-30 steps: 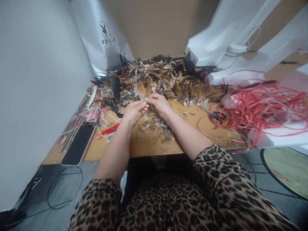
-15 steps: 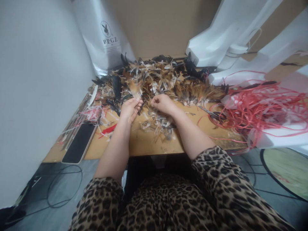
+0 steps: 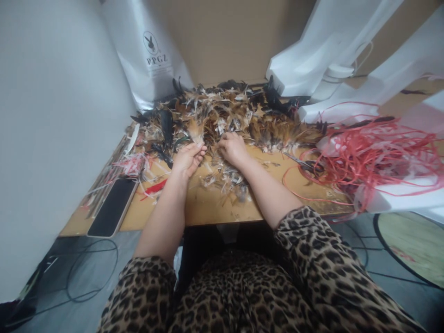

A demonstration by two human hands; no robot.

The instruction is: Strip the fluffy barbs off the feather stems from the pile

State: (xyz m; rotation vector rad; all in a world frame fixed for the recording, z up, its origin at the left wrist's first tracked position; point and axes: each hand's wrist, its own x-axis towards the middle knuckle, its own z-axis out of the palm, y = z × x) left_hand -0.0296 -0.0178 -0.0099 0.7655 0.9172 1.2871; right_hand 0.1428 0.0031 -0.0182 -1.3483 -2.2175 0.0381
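Brown, white and black feathers lie in a wide pile [image 3: 229, 104] along the back of the wooden table [image 3: 208, 210]. My left hand [image 3: 189, 159] pinches the pale base of a brown feather tuft [image 3: 196, 131], which points up in front of the pile. To its right, my right hand [image 3: 233, 147] is at the pile's front edge with its fingers bent together; whatever they hold, if anything, is too small to make out. Loose fluffy feathers [image 3: 232, 182] are scattered on the table between my forearms.
Scissors [image 3: 307, 163] lie right of my right hand, beside tangled red ribbon [image 3: 378, 157]. A phone [image 3: 113, 206] rests at the left table edge, near pink-white strips [image 3: 132, 165]. White bags [image 3: 151, 60] stand behind the pile.
My right hand has moved slightly up toward the pile and its fingers now point more into the feathers. My left hand keeps its pinch on the tuft, almost in place.
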